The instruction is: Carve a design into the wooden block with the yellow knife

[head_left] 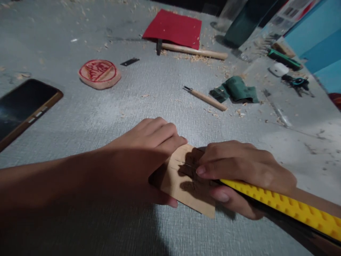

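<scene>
A thin light wooden board (173, 181) with dark drawn lines lies at the lower middle of the table. My left hand (151, 149) grips its left side, fingers at the far edge and thumb at the near edge. My right hand (239, 167) is closed around a tool with a yellow and black handle (282, 202), over the board's right part. The tool's tip is hidden in shadow by the fingers. Beyond my hands lie a carving tool with a wooden handle (207, 99) and a crumpled green cloth (238, 89).
A phone (26, 105) lies at the left. Farther back are a round wooden piece with a red design (99, 74), a small black blade (130, 62), a red sheet (174, 28) and a wooden-handled tool (195, 51). Keys (298, 82) and a green-edged object (284, 59) lie at right.
</scene>
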`<state>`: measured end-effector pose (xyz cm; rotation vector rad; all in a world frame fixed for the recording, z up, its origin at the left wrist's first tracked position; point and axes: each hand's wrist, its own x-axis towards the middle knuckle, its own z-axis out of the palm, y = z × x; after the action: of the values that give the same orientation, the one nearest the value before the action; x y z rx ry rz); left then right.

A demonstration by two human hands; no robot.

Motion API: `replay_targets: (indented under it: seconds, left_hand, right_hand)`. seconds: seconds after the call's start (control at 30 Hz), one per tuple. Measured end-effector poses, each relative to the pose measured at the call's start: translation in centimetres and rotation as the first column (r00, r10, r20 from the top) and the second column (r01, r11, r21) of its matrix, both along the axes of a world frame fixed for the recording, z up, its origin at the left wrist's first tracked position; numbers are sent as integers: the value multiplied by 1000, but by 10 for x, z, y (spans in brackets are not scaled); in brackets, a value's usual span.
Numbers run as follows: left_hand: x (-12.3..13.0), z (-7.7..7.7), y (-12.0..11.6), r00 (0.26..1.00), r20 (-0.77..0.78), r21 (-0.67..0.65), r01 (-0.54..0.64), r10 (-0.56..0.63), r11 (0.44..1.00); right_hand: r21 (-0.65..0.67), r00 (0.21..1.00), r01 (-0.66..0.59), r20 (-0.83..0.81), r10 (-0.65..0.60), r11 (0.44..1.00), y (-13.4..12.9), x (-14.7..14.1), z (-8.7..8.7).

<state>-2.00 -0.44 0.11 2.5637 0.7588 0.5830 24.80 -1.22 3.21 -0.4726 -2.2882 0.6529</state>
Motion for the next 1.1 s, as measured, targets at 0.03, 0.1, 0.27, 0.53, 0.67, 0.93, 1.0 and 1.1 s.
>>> replay_targets:
  seconds: [0.03, 0.1, 0.27, 0.53, 0.67, 0.93, 1.0, 1.1]
  left_hand:
    - [0, 0, 0, 1000, -8, -6, 8, -8, 1000]
    - [-1, 1, 1, 1000, -16, -10, 14, -14, 1000]
    - [-2, 1, 3, 999, -15, 7, 32, -32, 999]
    - [-1, 3, 4, 999, -28, -2, 42, -42, 999]
    - [-2, 3, 3, 999, -24, 9, 45, -45, 999]
    - [-2, 2, 4, 999, -16, 21, 41, -41, 999]
    - [-1, 2, 4, 999, -21, 25, 44, -44, 999]
    - [-1, 3, 3, 999, -28, 30, 42, -41, 999]
  right_hand:
    - [-1, 999, 16, 28, -15, 1000, 0, 1, 1]
    - [2, 998, 32, 47, -32, 999, 0, 1, 1]
    - [15, 999, -36, -6, 36, 999, 3, -5, -9]
    - [-47, 998, -16, -59, 13, 999, -4, -7, -7]
    - [-100, 997, 59, -44, -64, 993, -6, -2, -8]
    - [-25, 999, -11, -47, 10, 1000, 0, -2, -7]
    - [-17, 999, -39, -35, 38, 999, 3, -3, -8]
    - [-12, 999, -29, -15, 29, 999, 4, -6, -11]
